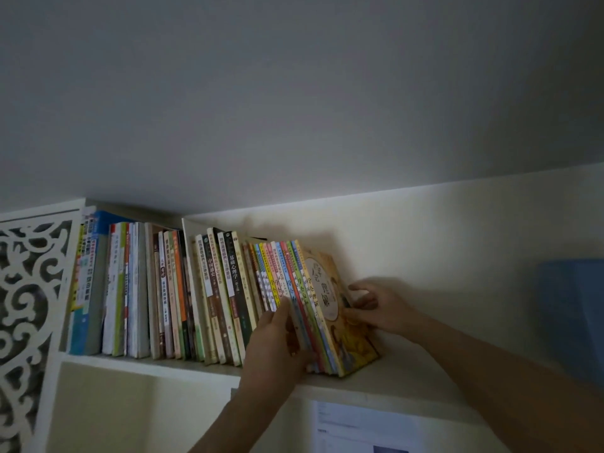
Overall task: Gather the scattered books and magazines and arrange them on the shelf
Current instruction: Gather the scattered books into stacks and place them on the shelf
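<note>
A single head-worn view is given, aimed forward and upward at a high white wooden shelf (385, 371) seen from below and at arm's reach. The upper half of the picture is filled by pale wall and ceiling. The row of thin colourful upright books (294, 299) is framed at the fingers (359, 302), just beyond them, with both forearms entering from the lower edge.
</note>
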### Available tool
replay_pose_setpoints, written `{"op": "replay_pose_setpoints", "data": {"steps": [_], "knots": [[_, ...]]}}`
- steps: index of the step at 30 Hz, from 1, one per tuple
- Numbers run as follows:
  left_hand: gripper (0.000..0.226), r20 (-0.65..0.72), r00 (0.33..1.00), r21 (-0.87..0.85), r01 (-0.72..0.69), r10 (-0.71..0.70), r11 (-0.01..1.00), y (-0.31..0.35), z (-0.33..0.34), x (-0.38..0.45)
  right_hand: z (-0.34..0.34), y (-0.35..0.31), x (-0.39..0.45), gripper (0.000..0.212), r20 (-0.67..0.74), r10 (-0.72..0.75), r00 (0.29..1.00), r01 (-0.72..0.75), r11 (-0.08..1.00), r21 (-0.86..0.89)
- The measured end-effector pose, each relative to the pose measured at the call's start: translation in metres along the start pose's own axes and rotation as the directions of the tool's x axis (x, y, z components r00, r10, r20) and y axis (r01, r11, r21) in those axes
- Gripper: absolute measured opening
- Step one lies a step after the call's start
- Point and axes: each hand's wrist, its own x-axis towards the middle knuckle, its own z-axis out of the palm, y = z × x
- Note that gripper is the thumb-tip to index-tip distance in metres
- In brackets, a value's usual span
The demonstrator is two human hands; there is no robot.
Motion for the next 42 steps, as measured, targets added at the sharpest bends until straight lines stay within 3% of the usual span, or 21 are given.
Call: {"op": "replay_pose_setpoints", "data": {"steps": [2, 3, 6, 7, 9, 11, 16, 20, 24, 26, 28, 31, 34, 36, 38, 42], "knots": [[0.094, -0.058, 0.998, 0.043, -0.03, 0.032, 0.999, -0.003, 0.003, -0.002, 0.004, -0.005, 0.0, 0.07, -0.129, -0.083, 0.988, 0.048, 0.966, -0.253], [0.098, -0.09, 0.994, 0.074, -0.059, 0.066, 0.995, -0.005, 0.003, -0.002, 0.002, -0.013, -0.006, 0.069, -0.135, -0.113, 0.984, 0.069, 0.953, -0.295], [0.115, -0.086, 0.969, 0.139, -0.219, 0.232, 0.966, -0.012, 0.0, 0.004, -0.001, -0.043, -0.038, 0.063, 0.108, -0.095, 0.99, 0.109, 0.986, -0.127], [0.116, -0.047, 0.961, 0.144, -0.262, 0.271, 0.954, -0.014, -0.002, 0.006, 0.001, -0.05, -0.047, 0.074, 0.192, -0.123, 0.974, 0.141, 0.987, -0.081], [0.115, 0.002, 0.953, 0.131, -0.301, 0.303, 0.945, -0.02, -0.004, 0.01, 0.009, -0.053, -0.055, 0.104, 0.271, -0.185, 0.945, 0.24, 0.953, -0.185], [0.115, 0.002, 0.95, 0.127, -0.31, 0.313, 0.942, -0.022, -0.004, 0.011, 0.018, -0.047, -0.054, 0.121, 0.285, -0.211, 0.935, 0.306, 0.888, -0.344], [0.115, -0.018, 0.952, 0.289, -0.287, 0.305, 0.913, -0.02, 0.004, 0.015, 0.032, -0.038, -0.051, 0.115, 0.228, -0.24, 0.944, 0.303, 0.904, -0.301], [0.109, 0.036, 0.943, 0.325, -0.324, 0.33, 0.889, -0.018, 0.001, 0.011, 0.034, -0.034, -0.054, 0.111, 0.217, -0.21, 0.953, 0.274, 0.905, -0.325], [0.104, 0.032, 0.961, 0.394, -0.264, 0.273, 0.88, -0.009, -0.001, 0.009, 0.037, -0.034, -0.056, 0.11, 0.204, -0.199, 0.958, 0.255, 0.92, -0.299], [0.102, 0.065, 0.976, 0.435, -0.216, 0.208, 0.874, -0.001, -0.004, 0.006, 0.037, -0.039, -0.061, 0.106, 0.208, -0.163, 0.964, 0.224, 0.922, -0.316], [0.093, 0.089, 0.982, 0.423, -0.188, 0.166, 0.886, 0.011, -0.008, -0.003, 0.037, -0.046, -0.073, 0.087, 0.167, -0.164, 0.972, 0.221, 0.876, -0.428], [0.055, -0.003, 0.957, 0.315, -0.273, 0.288, 0.909, 0.03, -0.011, -0.038, 0.039, -0.051, -0.114, 0.033, 0.006, -0.436, 0.9, 0.363, 0.741, -0.565], [0.024, -0.045, 0.94, 0.218, -0.321, 0.338, 0.922, 0.049, -0.003, -0.101, 0.043, -0.03, -0.179, 0.025, -0.074, -0.571, 0.818, 0.466, 0.732, -0.498], [0.016, 0.081, 0.958, 0.147, -0.283, 0.274, 0.948, 0.058, 0.013, -0.149, 0.051, 0.0, -0.227, 0.022, -0.006, -0.481, 0.877, 0.418, 0.768, -0.485], [0.014, 0.298, 0.941, 0.116, -0.201, 0.159, 0.973, 0.058, 0.041, -0.195, 0.059, 0.036, -0.272, 0.014, 0.135, -0.256, 0.957, 0.288, 0.821, -0.492], [0.016, 0.662, 0.748, 0.136, -0.067, -0.04, 0.988, 0.033, 0.123, -0.287, 0.078, 0.141, -0.357, 0.015, 0.296, 0.157, 0.942, 0.016, 0.86, -0.509]]}}
